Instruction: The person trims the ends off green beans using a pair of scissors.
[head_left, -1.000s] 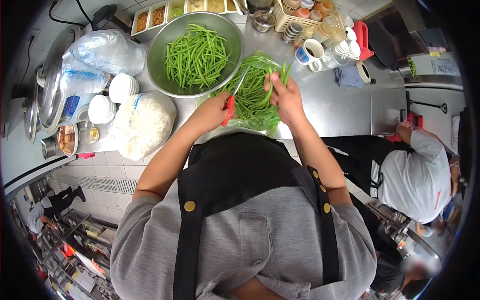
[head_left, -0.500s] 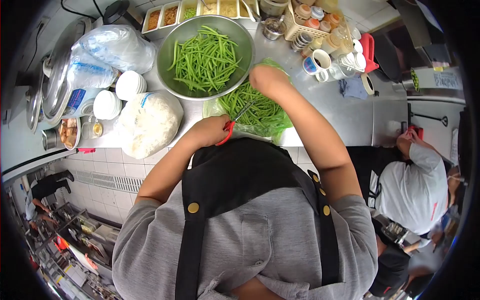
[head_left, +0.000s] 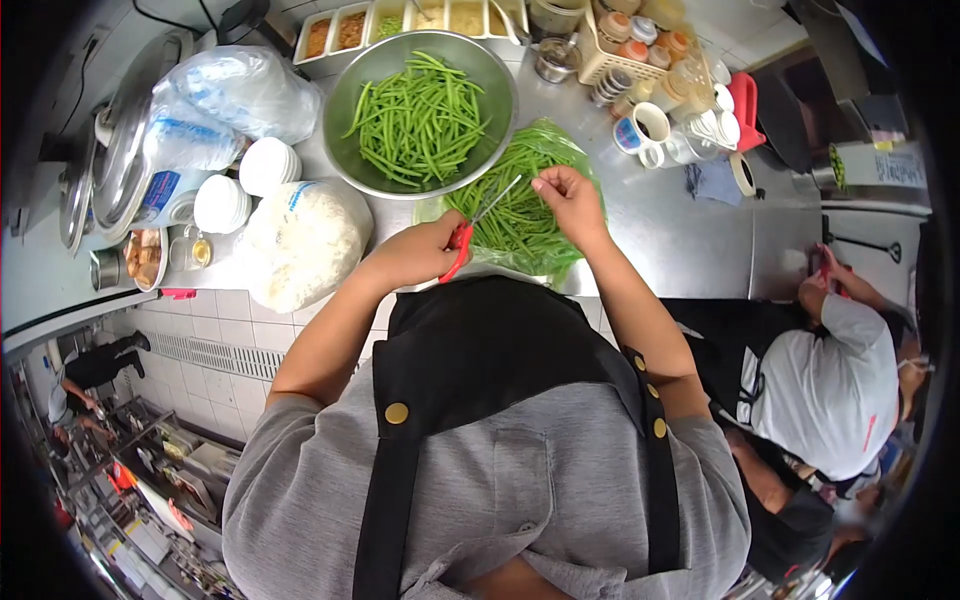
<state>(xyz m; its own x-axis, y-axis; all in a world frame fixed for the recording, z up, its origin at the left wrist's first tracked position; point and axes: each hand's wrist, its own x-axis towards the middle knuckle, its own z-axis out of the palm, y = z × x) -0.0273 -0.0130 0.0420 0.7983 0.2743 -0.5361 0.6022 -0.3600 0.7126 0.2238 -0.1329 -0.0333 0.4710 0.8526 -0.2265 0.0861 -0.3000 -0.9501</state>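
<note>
My left hand (head_left: 420, 252) is wrapped round the red handles of a pair of scissors (head_left: 490, 207), whose blades point up and right over the green beans. Close to the blade tips, my right hand (head_left: 570, 205) has thumb and forefinger pinched together; whatever is between them is too small to make out. Below both hands, green beans (head_left: 515, 225) fill an open green plastic bag (head_left: 570, 150) on the counter. Just beyond it stands a large metal bowl (head_left: 333, 130) with more green beans inside, its rim touching or overlapping the bag.
Left of the bowl lie a bag of white contents (head_left: 305, 245), stacked white lids (head_left: 222, 205) and a clear plastic bag (head_left: 245, 95). A basket of bottles (head_left: 640, 50) and a white cup (head_left: 640, 128) stand at the back right. A co-worker (head_left: 820, 390) is at the right.
My right hand has drawn back from the bag's far side toward me and turned, bringing its fingertips near the scissor tips. The left hand keeps the scissors, raised slightly.
</note>
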